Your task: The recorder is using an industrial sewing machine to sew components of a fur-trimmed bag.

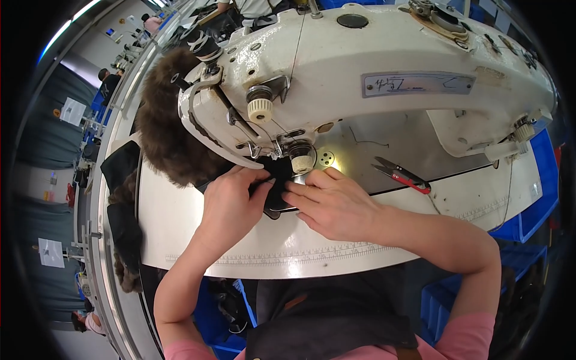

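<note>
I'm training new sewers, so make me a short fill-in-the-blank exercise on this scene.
1. The left hand and right hand touch cloth coloured ____.
2. The snips lie on the person's ____ side of both hands.
3. The fur beside the sewing machine is coloured ____.
Missing words: black; right; brown.

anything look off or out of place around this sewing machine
A bent dark strand, perhaps stray thread, lies loose on the metal bed beneath the sewing machine arm, apart from the black fabric. I see nothing spilled.
</note>
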Tool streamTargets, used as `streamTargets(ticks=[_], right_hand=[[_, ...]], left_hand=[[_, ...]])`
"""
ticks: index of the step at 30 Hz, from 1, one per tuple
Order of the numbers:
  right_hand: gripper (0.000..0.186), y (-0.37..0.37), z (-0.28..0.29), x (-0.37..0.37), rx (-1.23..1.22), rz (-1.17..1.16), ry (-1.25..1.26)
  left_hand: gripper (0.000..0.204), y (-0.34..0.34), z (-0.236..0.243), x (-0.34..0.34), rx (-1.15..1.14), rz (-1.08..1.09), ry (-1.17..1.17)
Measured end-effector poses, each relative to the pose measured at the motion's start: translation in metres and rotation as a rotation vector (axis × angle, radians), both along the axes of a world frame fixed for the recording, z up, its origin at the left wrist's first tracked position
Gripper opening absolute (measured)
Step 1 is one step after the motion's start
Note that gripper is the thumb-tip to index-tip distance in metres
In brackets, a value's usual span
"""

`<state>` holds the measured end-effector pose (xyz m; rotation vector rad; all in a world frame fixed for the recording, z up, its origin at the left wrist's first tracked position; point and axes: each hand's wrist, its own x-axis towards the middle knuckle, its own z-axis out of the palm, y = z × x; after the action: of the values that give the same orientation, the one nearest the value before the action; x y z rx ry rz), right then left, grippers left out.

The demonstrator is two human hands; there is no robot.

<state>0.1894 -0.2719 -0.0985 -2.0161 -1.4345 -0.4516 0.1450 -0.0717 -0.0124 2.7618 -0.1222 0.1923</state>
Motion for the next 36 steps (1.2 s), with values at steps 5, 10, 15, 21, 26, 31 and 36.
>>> streamTargets(ticks=[5,10,15,21,26,31,36], right_hand=[[0.036,-0.001,0.004,-0.001,-0.042,0.011,0.04],[0.039,0.003,-0.001,0.002,-0.001,0.014,0.027],[0.038,0.005,-0.002,0.003,0.019,0.028,0.018],[0.035,0.013,-0.001,0.006,-0.08,0.073,0.005],[0.035,0.012,-0.004,-0.006,-0.149,0.09,-0.01],[0.032,0.004,0.011,-0.035,-0.379,-0.027,-0.275],[0.026,0.001,0.011,-0.06,-0.219,0.082,-0.324]], left_hand=[[0.015,-0.002,0.001,0.0,-0.006,0.019,0.007],[0.015,0.002,-0.002,0.002,-0.024,-0.006,0.001],[0.013,0.001,-0.007,-0.001,-0.078,-0.037,-0.056],[0.016,-0.01,-0.018,-0.002,0.141,-0.289,-0.284],[0.018,-0.016,-0.024,-0.009,0.122,-0.252,-0.196],[0.027,-0.02,-0.035,-0.014,0.134,-0.237,-0.22],[0.028,-0.024,-0.039,-0.021,0.271,-0.262,-0.257]])
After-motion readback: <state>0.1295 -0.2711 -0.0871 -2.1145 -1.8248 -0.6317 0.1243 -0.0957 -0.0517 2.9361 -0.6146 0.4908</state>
